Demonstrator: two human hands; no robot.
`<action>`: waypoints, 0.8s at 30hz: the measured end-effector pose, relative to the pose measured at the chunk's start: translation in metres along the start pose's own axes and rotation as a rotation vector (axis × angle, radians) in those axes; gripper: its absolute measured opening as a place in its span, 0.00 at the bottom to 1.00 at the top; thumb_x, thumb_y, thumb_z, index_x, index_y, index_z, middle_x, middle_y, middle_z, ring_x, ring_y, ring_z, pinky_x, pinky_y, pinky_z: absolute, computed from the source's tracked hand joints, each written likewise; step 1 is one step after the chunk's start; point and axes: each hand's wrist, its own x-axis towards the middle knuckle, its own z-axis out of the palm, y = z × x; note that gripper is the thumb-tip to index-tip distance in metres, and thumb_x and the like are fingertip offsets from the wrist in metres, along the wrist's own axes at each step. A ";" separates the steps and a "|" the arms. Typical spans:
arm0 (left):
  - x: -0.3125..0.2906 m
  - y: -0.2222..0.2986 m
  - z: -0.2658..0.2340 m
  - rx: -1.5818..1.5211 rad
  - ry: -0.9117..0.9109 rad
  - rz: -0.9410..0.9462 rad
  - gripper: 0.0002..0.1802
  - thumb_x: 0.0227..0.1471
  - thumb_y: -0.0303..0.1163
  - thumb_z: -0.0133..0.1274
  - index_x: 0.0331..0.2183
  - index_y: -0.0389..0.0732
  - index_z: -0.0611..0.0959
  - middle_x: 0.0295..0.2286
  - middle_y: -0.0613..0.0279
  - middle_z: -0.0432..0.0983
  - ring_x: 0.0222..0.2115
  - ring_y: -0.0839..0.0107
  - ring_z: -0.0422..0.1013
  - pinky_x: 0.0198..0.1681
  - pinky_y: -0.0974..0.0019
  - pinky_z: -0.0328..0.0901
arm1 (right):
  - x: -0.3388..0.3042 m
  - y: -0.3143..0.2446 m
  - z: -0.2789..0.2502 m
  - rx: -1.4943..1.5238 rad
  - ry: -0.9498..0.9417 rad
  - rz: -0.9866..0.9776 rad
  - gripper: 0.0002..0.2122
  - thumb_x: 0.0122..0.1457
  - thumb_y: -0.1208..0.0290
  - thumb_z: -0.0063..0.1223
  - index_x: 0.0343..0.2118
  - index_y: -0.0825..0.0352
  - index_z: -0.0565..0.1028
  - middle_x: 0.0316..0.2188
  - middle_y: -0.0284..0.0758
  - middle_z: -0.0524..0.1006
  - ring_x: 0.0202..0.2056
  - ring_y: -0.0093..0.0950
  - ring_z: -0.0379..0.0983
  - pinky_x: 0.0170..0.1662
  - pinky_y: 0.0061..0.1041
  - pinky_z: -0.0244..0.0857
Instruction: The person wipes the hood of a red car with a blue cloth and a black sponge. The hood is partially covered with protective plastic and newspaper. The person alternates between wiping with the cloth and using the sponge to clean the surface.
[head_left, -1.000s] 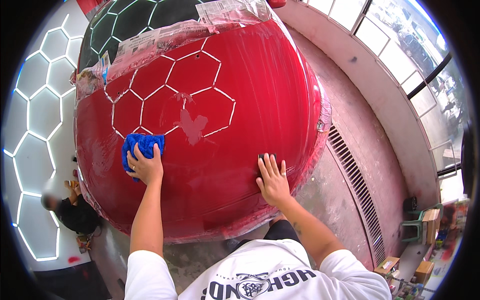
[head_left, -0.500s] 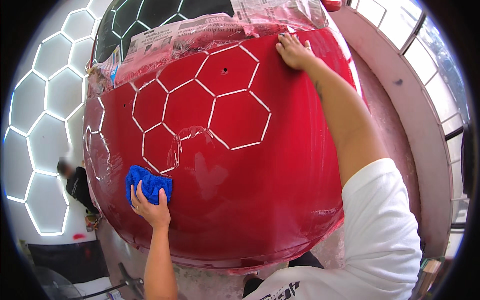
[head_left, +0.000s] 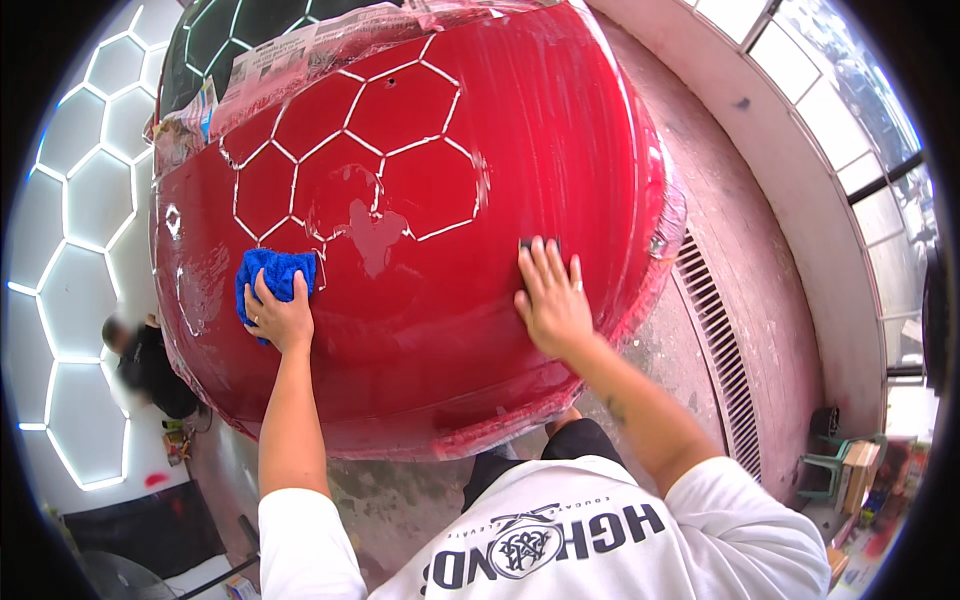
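Observation:
Before me spreads a glossy red car hood (head_left: 430, 320), wet-looking, with streaks and pale smears on its right half. Bright hexagon lines are reflected in it. My left hand (head_left: 283, 322) is closed on a bunched blue microfiber cloth (head_left: 262, 268), pressing it to the hood's left side. On the right side of the hood my right hand (head_left: 555, 308) lies flat, fingers stretched forward. A small black pad (head_left: 540, 243) shows under its fingertips, mostly covered by them; its exact kind is hidden.
Newspaper (head_left: 310, 48) and plastic film mask the hood's far edge near the windshield. Another person (head_left: 155, 365) in dark clothes is beyond the car's left side. A slotted floor drain (head_left: 718, 345) runs along the right; a green chair (head_left: 825, 470) stands at lower right.
My right hand has come from the hood's far right edge back toward me. The left hand keeps the cloth on about the same area. The view has shifted, showing more floor.

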 end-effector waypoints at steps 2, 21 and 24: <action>0.001 0.005 0.001 -0.013 -0.038 -0.001 0.48 0.57 0.70 0.58 0.69 0.56 0.68 0.70 0.42 0.58 0.71 0.39 0.55 0.69 0.17 0.43 | -0.074 -0.019 0.010 0.032 -0.064 0.032 0.34 0.73 0.54 0.47 0.77 0.65 0.56 0.79 0.45 0.51 0.80 0.45 0.42 0.78 0.60 0.35; 0.034 0.261 0.001 -0.065 -0.254 0.313 0.57 0.46 0.74 0.66 0.71 0.65 0.68 0.74 0.35 0.48 0.75 0.38 0.45 0.68 0.11 0.32 | -0.426 0.344 0.011 0.287 -0.179 1.067 0.26 0.80 0.57 0.33 0.70 0.71 0.68 0.73 0.59 0.61 0.75 0.59 0.50 0.77 0.49 0.46; 0.063 0.388 0.025 -0.131 -0.213 0.495 0.52 0.43 0.74 0.67 0.66 0.66 0.77 0.73 0.38 0.53 0.74 0.40 0.49 0.69 0.13 0.34 | -0.505 0.389 0.043 0.304 -0.368 1.163 0.27 0.79 0.55 0.34 0.62 0.77 0.72 0.63 0.63 0.71 0.67 0.66 0.61 0.73 0.53 0.52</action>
